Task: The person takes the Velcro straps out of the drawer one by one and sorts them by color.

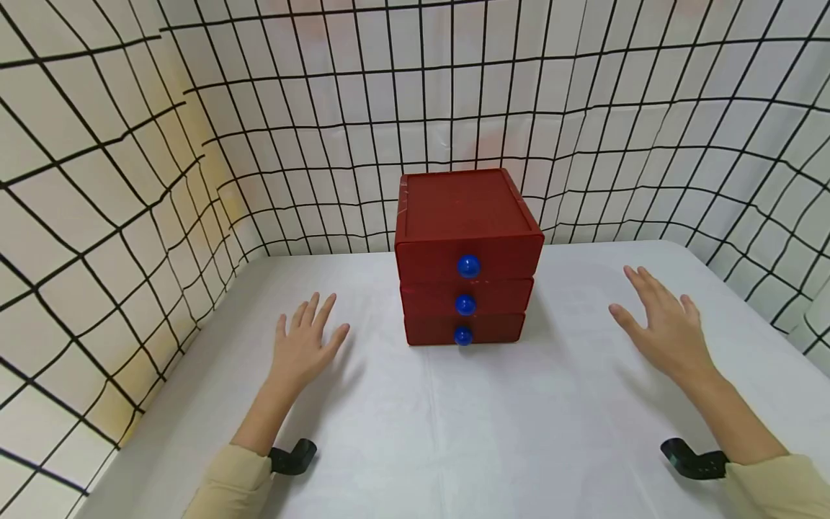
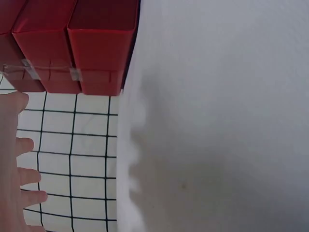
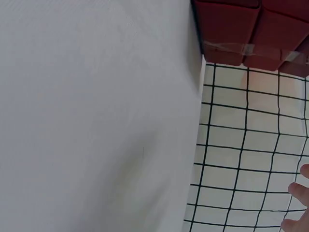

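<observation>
You hold both hands, spread and holding nothing, over a white table (image 1: 441,432), a red three-drawer unit (image 1: 447,244) standing at its far middle.
Your left hand (image 1: 301,351) is to the unit's near left and your right hand (image 1: 671,336) to its right, thumbs parted from the fingers, neither touching it. All three drawers look closed, the top knob (image 1: 469,266), middle knob (image 1: 465,305) and bottom knob (image 1: 463,336) facing near. Come in level: each round blue knob would likely suit a light fingertip pinch, drawn straight, while a palm on the unit's top should prevent sliding or tipping.
</observation>
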{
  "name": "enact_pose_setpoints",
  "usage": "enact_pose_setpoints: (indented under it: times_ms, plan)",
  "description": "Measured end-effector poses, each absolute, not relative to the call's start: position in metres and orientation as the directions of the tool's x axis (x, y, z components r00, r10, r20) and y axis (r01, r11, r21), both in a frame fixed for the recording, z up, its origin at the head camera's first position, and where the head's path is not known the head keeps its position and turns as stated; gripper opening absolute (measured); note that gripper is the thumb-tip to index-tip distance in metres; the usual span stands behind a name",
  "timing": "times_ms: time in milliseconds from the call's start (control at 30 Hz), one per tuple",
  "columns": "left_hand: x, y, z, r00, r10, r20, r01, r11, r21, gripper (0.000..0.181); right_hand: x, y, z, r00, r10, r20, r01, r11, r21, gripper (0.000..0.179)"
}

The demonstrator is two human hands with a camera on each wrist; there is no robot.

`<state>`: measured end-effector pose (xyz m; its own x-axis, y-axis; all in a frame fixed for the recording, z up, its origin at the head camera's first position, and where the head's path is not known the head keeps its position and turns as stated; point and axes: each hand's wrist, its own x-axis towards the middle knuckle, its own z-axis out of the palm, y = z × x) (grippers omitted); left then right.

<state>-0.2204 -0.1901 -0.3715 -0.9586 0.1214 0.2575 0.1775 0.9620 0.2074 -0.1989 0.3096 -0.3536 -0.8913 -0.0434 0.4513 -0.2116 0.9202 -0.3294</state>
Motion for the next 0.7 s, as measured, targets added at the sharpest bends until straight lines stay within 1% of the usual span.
enact_pose_setpoints:
  times_ms: [267,500,700]
  plan:
    - [-0.221,-0.182,-0.371,-0.938,0.127,0.322,0.206,0.952,0.226,0.064,-0.200,0.298,-0.353,-0.885,-0.030,0.464,-0.237,0.888,-0.395,0.065]
    - [-0.220,-0.174,-0.371,-0.904,0.138,0.404,0.276,0.911,0.306,0.062,-0.203,0.284,-0.350,-0.887,-0.008,0.461,-0.240,0.862,-0.447,0.066]
    - [-0.222,-0.166,-0.370,-0.881,0.136,0.453,0.316,0.882,0.350,0.060,-0.203,0.274,-0.348,-0.900,0.001,0.435,-0.232,0.846,-0.481,0.069]
